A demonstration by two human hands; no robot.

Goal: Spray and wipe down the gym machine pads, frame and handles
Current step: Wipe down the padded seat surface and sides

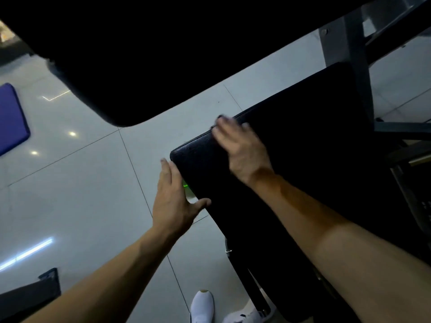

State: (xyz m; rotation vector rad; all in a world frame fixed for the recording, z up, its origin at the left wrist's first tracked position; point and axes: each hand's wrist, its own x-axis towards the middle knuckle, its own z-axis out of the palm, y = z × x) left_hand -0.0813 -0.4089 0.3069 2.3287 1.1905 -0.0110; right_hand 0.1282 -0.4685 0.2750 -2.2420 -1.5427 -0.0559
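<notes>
Bare forearms (349,241) ran out to the black pad (303,148) on the machine frame (356,73). Left hand (173,199) lay straight-fingered against its left edge; right hand (242,150), blurred, pressed flat near the far corner. Vinyl likely slick and cushioned: steady it by the edges.

Head view, single wide-angle camera: worn on the person's head, facing forward and steeply down.
Looks along both forearms from behind and above, frame tilted. The left hand (173,197) and right hand (242,150) are mid-frame, at arm's length, by a black pad (303,159). Beyond the hands is a second dark pad (163,54), very close; left of them, tiled floor (81,194); beneath them, a white shoe (202,306).
</notes>
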